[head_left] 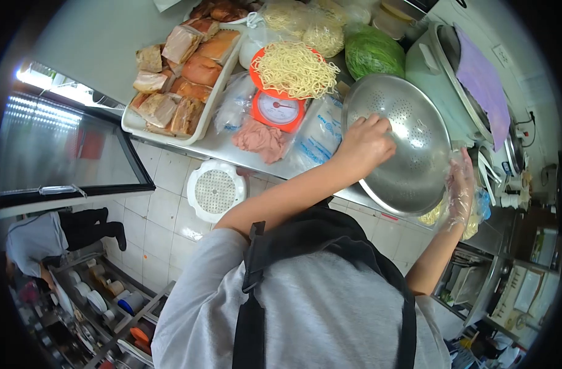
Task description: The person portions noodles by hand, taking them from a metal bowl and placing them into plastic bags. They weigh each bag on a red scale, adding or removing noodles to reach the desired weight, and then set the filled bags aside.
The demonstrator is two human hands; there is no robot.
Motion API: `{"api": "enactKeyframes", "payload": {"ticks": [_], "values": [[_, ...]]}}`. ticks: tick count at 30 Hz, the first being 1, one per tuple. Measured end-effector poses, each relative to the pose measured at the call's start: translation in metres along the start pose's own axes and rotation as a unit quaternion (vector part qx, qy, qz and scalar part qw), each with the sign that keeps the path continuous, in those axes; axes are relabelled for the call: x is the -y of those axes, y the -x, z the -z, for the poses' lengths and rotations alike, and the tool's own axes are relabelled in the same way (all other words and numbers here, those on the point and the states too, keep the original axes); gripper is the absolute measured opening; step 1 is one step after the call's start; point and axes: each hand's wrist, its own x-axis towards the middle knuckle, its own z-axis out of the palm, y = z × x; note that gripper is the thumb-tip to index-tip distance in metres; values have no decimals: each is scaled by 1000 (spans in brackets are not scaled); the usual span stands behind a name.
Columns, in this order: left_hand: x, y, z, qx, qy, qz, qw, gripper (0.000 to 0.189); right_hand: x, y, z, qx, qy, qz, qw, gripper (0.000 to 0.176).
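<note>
A large metal colander [416, 175] sits at the right part of the counter, its bowl facing up with no food visible in it. Over its left side is my bare left hand [368, 144], fingers curled together; what they hold, if anything, is hidden. My right hand [459, 190], in a clear plastic glove, is at the colander's right rim and grips it. Left of the colander, a red scale [278, 111] carries a pile of yellow noodles [293, 69]. A crumpled pink cloth [258, 140] and a blue-printed plastic bag [320, 135] lie near the scale.
A white tray [128, 122] holds several meat chunks. Bagged noodles [323, 38], bagged greens [374, 52] and a large pot with a purple cloth [482, 80] line the back. A white stool [216, 190] stands on the floor. Another person [38, 243] bends at the far left.
</note>
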Motion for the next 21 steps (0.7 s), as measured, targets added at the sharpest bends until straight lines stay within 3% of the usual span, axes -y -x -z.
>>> {"api": "enactKeyframes", "payload": {"ticks": [1, 3, 5, 7, 9, 11, 12, 15, 18, 21], "values": [[-1, -2, 9, 6, 8, 31, 999, 10, 5, -1, -8, 15, 72, 2, 997, 76], [-1, 8, 35, 23, 26, 95, 995, 8, 12, 7, -27, -1, 103, 25, 994, 82], [19, 41, 57, -38, 25, 204, 978, 9, 6, 11, -26, 10, 142, 19, 990, 92], [57, 88, 79, -2, -180, 273, 945, 12, -2, 14, -19, 32, 125, -16, 992, 90], [94, 138, 78, -43, -315, 263, 911, 15, -11, 16, -11, 41, 104, -53, 992, 89], [131, 185, 69, -49, -266, 231, 935, 17, -16, 13, -10, 51, 79, -72, 993, 89], [132, 181, 76, -53, -238, 208, 947, 18, -13, 13, -17, 58, 68, -74, 993, 89], [121, 164, 89, -24, -179, 270, 946, 17, 5, 15, -36, 82, 69, -46, 993, 88], [115, 157, 105, -86, -175, 316, 929, 21, 23, 18, -67, 106, 94, -16, 990, 89], [149, 176, 116, -103, -239, 302, 917, 30, 25, 27, -84, 129, 104, -3, 986, 88]]}}
